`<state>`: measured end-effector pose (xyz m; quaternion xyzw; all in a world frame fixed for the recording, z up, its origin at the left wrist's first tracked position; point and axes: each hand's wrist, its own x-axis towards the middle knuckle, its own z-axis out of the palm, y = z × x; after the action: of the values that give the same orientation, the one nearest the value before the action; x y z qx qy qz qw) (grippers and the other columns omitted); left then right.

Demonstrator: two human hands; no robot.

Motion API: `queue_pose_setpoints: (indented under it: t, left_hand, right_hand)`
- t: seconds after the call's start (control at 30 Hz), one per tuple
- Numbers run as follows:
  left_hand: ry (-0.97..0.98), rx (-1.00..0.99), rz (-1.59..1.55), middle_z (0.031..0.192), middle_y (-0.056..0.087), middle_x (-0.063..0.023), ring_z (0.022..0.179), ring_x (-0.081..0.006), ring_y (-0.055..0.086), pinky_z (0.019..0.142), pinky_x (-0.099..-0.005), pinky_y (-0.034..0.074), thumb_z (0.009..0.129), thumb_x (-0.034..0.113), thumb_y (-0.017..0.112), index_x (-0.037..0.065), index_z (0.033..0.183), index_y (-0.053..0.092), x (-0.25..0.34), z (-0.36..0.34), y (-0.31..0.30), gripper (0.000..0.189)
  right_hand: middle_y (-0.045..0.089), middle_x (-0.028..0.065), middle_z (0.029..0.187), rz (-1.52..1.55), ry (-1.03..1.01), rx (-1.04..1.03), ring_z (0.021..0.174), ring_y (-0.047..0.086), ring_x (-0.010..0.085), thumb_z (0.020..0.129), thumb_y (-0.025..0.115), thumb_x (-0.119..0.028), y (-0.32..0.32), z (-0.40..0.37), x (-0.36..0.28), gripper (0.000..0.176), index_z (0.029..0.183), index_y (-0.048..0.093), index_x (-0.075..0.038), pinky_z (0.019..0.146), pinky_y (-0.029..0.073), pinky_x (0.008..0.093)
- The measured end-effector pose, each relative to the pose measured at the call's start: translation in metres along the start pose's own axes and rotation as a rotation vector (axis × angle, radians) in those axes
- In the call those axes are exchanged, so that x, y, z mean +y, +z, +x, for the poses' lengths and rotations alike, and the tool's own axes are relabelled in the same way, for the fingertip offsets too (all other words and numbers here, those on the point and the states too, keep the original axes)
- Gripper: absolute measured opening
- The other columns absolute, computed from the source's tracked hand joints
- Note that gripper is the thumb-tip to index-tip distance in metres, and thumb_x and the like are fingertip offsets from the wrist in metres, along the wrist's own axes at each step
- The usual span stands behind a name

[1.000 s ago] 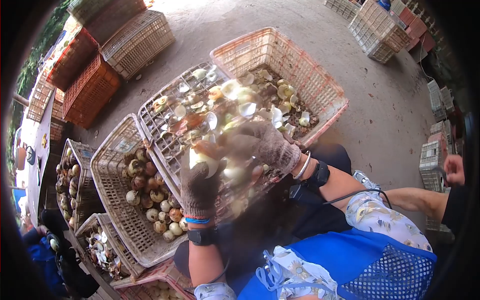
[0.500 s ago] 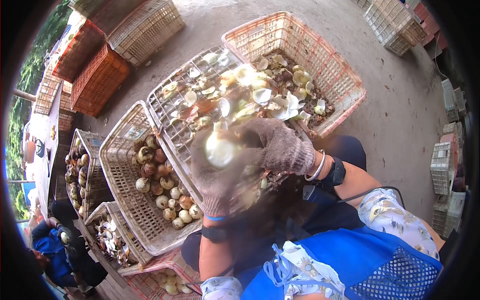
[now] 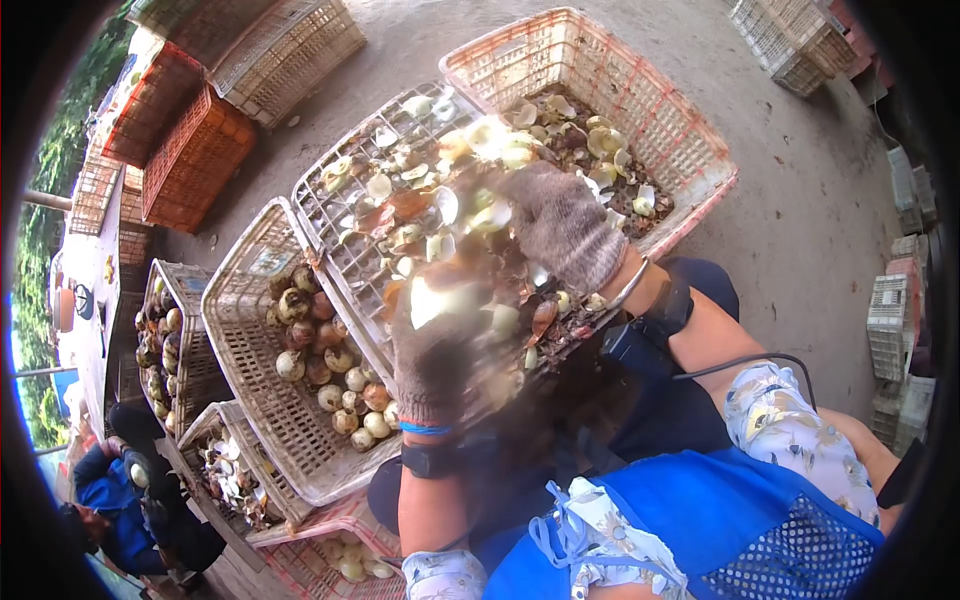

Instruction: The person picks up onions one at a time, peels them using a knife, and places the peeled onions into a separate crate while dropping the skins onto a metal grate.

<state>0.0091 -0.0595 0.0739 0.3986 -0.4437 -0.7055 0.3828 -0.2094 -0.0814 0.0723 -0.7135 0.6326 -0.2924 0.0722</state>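
Note:
My left hand point(image 3: 437, 365), in a brownish knit glove, is closed round a pale peeled onion point(image 3: 430, 298), both blurred by motion. Below them lies an upturned or flat plastic lattice crate point(image 3: 318, 212) strewn with onion skins point(image 3: 405, 230). My right hand point(image 3: 570, 225), gloved alike, is over the skins near the crate of peelings; its fingers are smeared and partly hidden, so I cannot see what they hold. To the left of my left hand, a crate point(image 3: 240, 345) holds several onions point(image 3: 325, 355), some brown-skinned, some pale.
Beyond my right hand stands a red-and-white crate point(image 3: 680, 150) with peelings. A crate of dark onions point(image 3: 160, 345), a crate of skins point(image 3: 230, 470) and a low crate of peeled onions point(image 3: 350, 560) are at left. A co-worker point(image 3: 130, 500) in blue sits at lower left. Orange crates point(image 3: 200, 160) stand behind.
My right hand has moved away from the onion, up and to the right over the skins. My left hand still holds the onion, slightly lower and to the left.

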Motion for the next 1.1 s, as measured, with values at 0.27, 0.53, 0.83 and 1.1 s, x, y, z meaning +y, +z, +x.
queue_pose_setpoints:
  t: [0.27,0.53,0.83,1.1]
  left_hand:
    - [-0.117,-0.102,-0.788,0.119,0.062,-0.0116,0.109,-0.0313,0.061,0.086,-0.0412,0.056,0.080,0.028,0.070,0.009,0.132,0.053,-0.029,0.002,-0.022,0.058]
    - [-0.031,-0.007,0.215,0.100,0.061,-0.0069,0.082,-0.0182,0.064,0.065,-0.0300,0.057,0.066,0.027,0.077,0.002,0.118,0.054,0.002,0.003,0.003,0.063]
    - [-0.063,-0.057,0.305,0.110,0.063,-0.0109,0.090,-0.0210,0.065,0.078,-0.0329,0.058,0.061,0.029,0.084,0.000,0.127,0.052,-0.002,0.001,0.006,0.079]
    - [0.042,-0.196,-0.707,0.113,0.060,-0.0271,0.055,-0.0159,0.058,0.046,-0.0226,0.050,0.072,0.063,0.074,0.004,0.141,0.039,-0.007,-0.007,-0.009,0.098]
  right_hand:
    - [0.066,0.0207,0.107,0.651,-0.044,-0.125,0.096,0.066,0.0337,0.078,0.076,-0.022,-0.013,-0.017,-0.038,0.045,0.113,0.064,0.002,0.087,0.053,0.0395]
    - [0.068,0.0153,0.086,0.691,-0.175,-0.243,0.081,0.069,0.0299,0.077,0.066,-0.008,-0.016,-0.022,-0.031,0.028,0.105,0.067,-0.005,0.074,0.054,0.0373]
    - [0.066,0.0160,0.079,0.699,-0.088,-0.003,0.067,0.066,0.0284,0.082,0.066,-0.009,0.008,-0.016,-0.018,0.012,0.092,0.068,-0.004,0.064,0.053,0.0369]
    - [0.057,0.0242,0.123,0.121,-0.050,0.217,0.115,0.056,0.0394,0.086,0.069,-0.026,-0.011,-0.013,-0.010,0.056,0.133,0.050,-0.004,0.099,0.047,0.0450]
